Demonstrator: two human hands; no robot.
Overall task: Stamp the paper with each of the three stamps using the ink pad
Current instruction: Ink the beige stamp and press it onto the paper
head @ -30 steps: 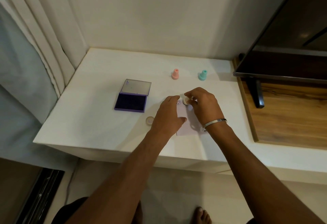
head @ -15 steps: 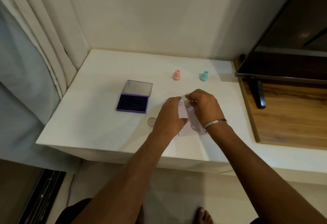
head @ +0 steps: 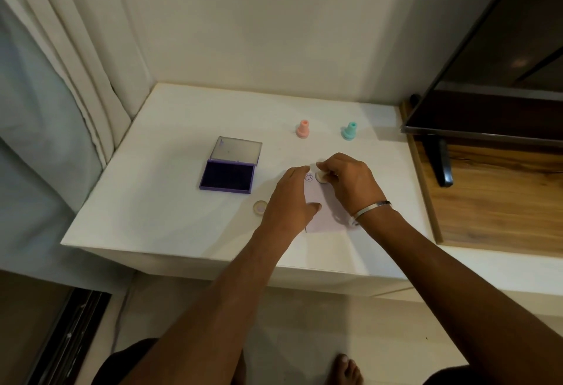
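A pale pink paper (head: pixel 323 217) lies on the white table (head: pixel 170 202). My left hand (head: pixel 289 199) rests flat on its left part, fingers straight. My right hand (head: pixel 350 183) pinches a cream stamp (head: pixel 321 177) that stands on the paper's top edge. A round smiley print (head: pixel 309 177) shows just left of that stamp. The purple ink pad (head: pixel 228 178) sits open to the left, lid raised behind it. A pink stamp (head: pixel 303 129) and a teal stamp (head: pixel 349 131) stand upright farther back.
A small round cap (head: pixel 260 208) lies near the table's front, left of my left hand. A dark screen (head: pixel 493 74) on a stand (head: pixel 440 162) overhangs a wooden surface (head: pixel 493 196) to the right. Curtains (head: pixel 61 65) hang at the left.
My right hand has shifted the cream stamp slightly right, uncovering the smiley print on the paper. My left hand stays pressed on the paper.
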